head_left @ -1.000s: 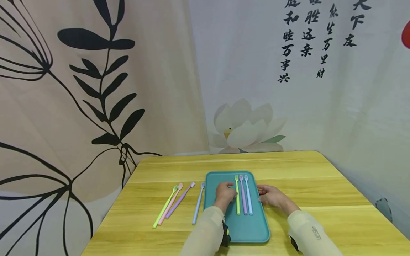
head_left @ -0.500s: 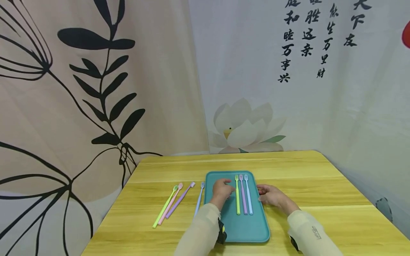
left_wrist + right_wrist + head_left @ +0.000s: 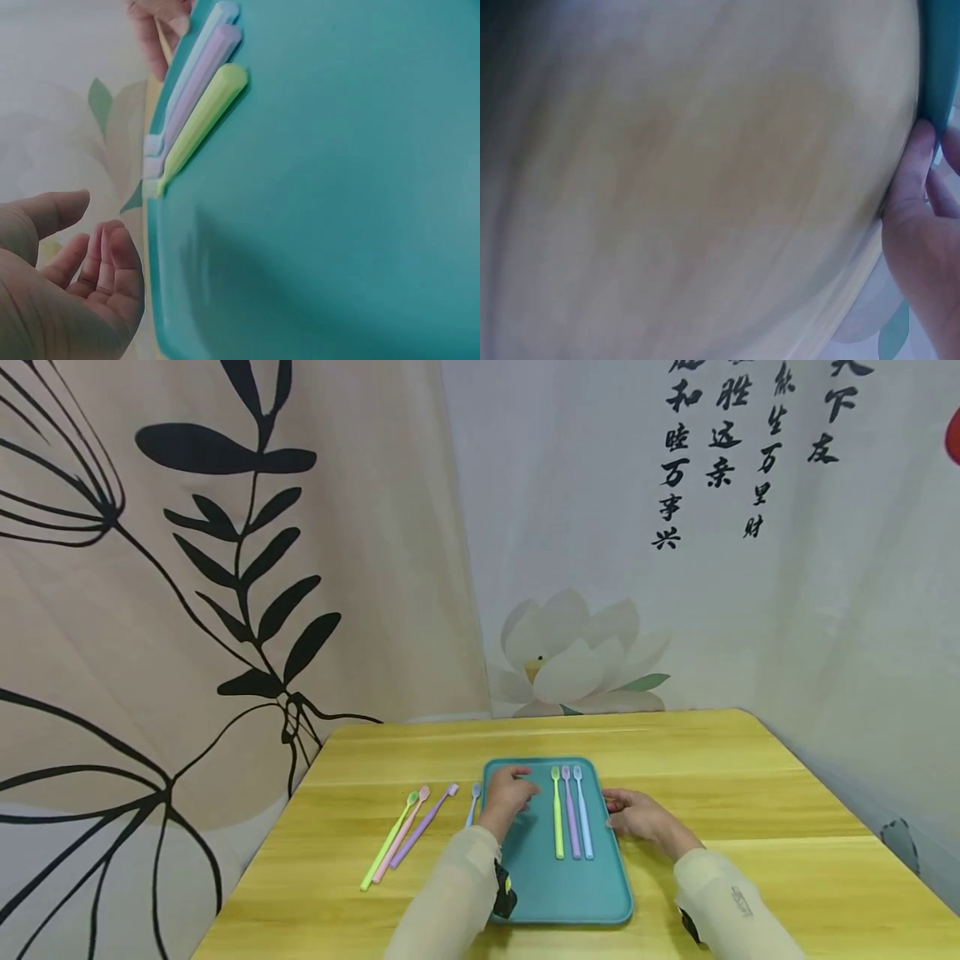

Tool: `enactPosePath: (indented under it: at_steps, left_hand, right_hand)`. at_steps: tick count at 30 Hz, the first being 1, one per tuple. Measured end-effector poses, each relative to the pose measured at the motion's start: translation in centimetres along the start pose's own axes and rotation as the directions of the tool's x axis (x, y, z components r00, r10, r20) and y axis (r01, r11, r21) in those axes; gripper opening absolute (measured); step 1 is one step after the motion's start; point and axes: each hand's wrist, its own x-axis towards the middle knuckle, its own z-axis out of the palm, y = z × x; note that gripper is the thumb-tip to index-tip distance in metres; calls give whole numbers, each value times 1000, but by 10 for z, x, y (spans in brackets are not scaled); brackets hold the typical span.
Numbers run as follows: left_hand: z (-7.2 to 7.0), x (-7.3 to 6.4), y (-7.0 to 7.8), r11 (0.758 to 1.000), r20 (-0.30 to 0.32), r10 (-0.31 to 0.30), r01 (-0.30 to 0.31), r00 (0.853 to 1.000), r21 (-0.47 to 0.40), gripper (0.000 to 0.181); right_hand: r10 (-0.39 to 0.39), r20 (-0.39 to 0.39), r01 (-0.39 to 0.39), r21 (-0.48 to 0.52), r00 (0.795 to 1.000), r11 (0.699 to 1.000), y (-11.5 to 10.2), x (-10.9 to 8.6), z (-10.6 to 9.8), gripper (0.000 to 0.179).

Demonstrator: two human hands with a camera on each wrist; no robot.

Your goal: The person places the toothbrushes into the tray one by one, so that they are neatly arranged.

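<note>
A teal tray [image 3: 562, 893] lies on the table, bearing three toothbrushes side by side: yellow-green [image 3: 557, 818], purple [image 3: 572, 818] and light blue [image 3: 584, 818]. Over the tray's left part hovers my left hand [image 3: 507, 799], its fingers loosely bent and holding nothing. The left wrist view shows that hand [image 3: 82, 292] with thumb and fingers apart, its shadow on the tray. My right hand [image 3: 647, 821] holds the tray's right rim; in the right wrist view its thumb [image 3: 915, 161] touches the rim. A blue toothbrush [image 3: 473, 806] beside the tray is partly hidden by the left sleeve.
Left of the tray on the wooden table [image 3: 300, 893] lie three more toothbrushes: yellow-green [image 3: 388, 843], pink [image 3: 402, 835] and purple [image 3: 423, 827]. Behind the table hangs a printed curtain [image 3: 390, 568].
My left hand has drawn away to the left from the yellow-green toothbrush on the tray. Its sleeve now covers more of the blue toothbrush. The right hand has stayed at the rim.
</note>
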Motion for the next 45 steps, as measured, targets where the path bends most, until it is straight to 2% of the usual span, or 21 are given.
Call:
enactPosePath:
  at_steps: [5, 9, 14, 20, 24, 30, 33, 38, 45]
  left_hand:
    - [-14, 2, 3, 999, 9, 8, -8, 1000, -39, 40]
    - [-26, 6, 3, 998, 4, 5, -5, 1000, -64, 40]
    - [-39, 8, 1, 997, -1, 12, -12, 1000, -72, 39]
    - [-52, 7, 2, 996, 25, 25, -23, 999, -80, 40]
    - [-62, 11, 1, 997, 13, 40, -39, 999, -67, 42]
    - [-82, 10, 1, 994, 16, 43, -41, 999, -102, 41]
    - [-89, 11, -1, 993, 11, 57, -56, 998, -105, 39]
    - [-98, 14, -9, 996, 26, 45, -42, 999, -80, 39]
    - [-112, 14, -16, 995, 26, 75, -73, 997, -60, 39]
  right_hand:
    - [19, -9, -19, -6, 1000, 1000, 0, 0, -1, 61]
    - [1, 0, -1, 10, 1000, 1000, 1, 1, -1, 62]
    - [-4, 4, 3, 22, 1000, 1000, 1, 2, -1, 62]
    - [-1, 1, 1, -15, 1000, 1000, 2, 0, -2, 60]
    - [-11, 6, 11, -13, 1000, 1000, 1, 0, -3, 60]
    - [4, 17, -4, 2, 1000, 1000, -1, 3, -2, 61]
    - [13, 12, -13, 5, 1000, 1000, -1, 4, -2, 61]
    - [17, 0, -17, -4, 1000, 1000, 0, 5, -2, 61]
    - [14, 6, -14, 1, 1000, 1000, 0, 4, -3, 63]
